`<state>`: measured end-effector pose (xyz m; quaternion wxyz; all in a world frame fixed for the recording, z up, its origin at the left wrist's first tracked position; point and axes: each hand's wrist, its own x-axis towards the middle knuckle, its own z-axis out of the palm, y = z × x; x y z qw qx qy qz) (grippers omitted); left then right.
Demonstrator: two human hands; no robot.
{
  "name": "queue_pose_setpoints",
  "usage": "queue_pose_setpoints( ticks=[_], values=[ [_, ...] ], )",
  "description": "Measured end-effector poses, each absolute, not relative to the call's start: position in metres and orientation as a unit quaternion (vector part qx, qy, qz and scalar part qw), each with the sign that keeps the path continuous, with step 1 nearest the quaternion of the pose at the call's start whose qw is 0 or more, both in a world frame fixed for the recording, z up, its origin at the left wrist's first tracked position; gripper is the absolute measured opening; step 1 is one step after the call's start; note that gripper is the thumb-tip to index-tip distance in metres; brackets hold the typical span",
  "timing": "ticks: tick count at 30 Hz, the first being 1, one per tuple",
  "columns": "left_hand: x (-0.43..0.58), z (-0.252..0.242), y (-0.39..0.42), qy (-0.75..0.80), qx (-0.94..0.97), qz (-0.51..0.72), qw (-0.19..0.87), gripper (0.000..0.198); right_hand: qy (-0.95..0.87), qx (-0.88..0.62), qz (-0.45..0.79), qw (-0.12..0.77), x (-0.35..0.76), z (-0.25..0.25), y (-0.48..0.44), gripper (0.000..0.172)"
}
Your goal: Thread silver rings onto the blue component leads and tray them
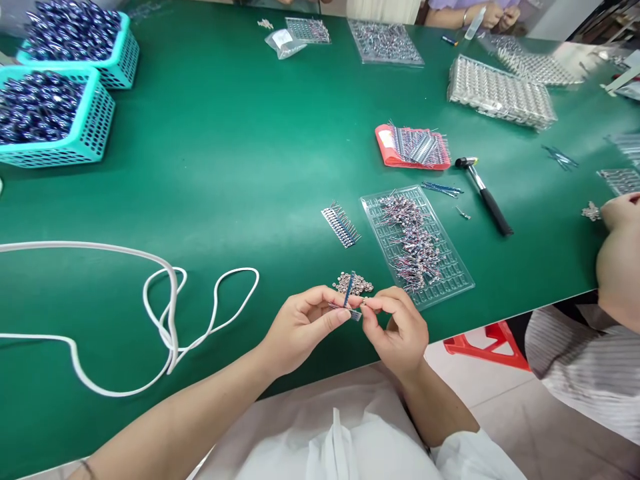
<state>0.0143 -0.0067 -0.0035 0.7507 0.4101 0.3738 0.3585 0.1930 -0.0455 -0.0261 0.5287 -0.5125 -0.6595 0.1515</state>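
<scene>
My left hand (313, 323) pinches a small circuit-board strip (354, 315) with thin wire leads between thumb and fingers. A narrow dark blue strip (349, 288) stands up from the same grip. Close against it, my right hand (400, 327) holds a tiny round metal piece (365, 302) between thumb and forefinger; the fingers partly cover it. Just beyond my hands lies a pile of small round metal pieces (356, 283). Another strip of boards with wire leads (341, 225) rests on the green table. To the right sits a clear plastic tray (457, 280) with many wired components (415, 243).
A rubber-headed hammer (487, 200) and a red packet (390, 159) of wired strips lie beyond the tray. A white cable (173, 320) loops on the left. Turquoise baskets (103, 123) stand at far left. A co-worker's arm (620, 260) is at right, another person's hands (495, 17) at the back.
</scene>
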Motion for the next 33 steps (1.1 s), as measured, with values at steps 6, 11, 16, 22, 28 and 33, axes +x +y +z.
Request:
queue_pose_setpoints(
  ticks=[6, 11, 16, 22, 28, 33],
  values=[
    [0.0174, -0.0029, -0.0049, 0.419, 0.362, 0.363, 0.749, 0.024, -0.595, -0.501, 0.300, 0.552, 0.1975, -0.0273, -0.0476, 0.012],
    [0.0190, -0.0016, -0.0062, 0.431, 0.385, 0.362, 0.731, 0.026, -0.594, -0.488, 0.326, 0.550, 0.1968, -0.0295, -0.0463, 0.011],
    [0.0189, -0.0010, -0.0069, 0.439, 0.413, 0.359, 0.712, 0.025, -0.591, -0.492, 0.327, 0.549, 0.1969, -0.0320, -0.0475, 0.010],
    [0.0189, -0.0021, -0.0072, 0.442, 0.424, 0.364, 0.702, 0.019, -0.591, -0.493, 0.327, 0.548, 0.1971, -0.0321, -0.0472, 0.008],
    [0.0179, -0.0031, -0.0071, 0.439, 0.439, 0.363, 0.695, 0.017, -0.586, -0.483, 0.335, 0.558, 0.1971, -0.0317, -0.0470, 0.012],
    [0.0176, -0.0052, -0.0080, 0.436, 0.442, 0.368, 0.692, 0.016, -0.582, -0.481, 0.344, 0.558, 0.1979, -0.0337, -0.0474, 0.013]
  ],
)
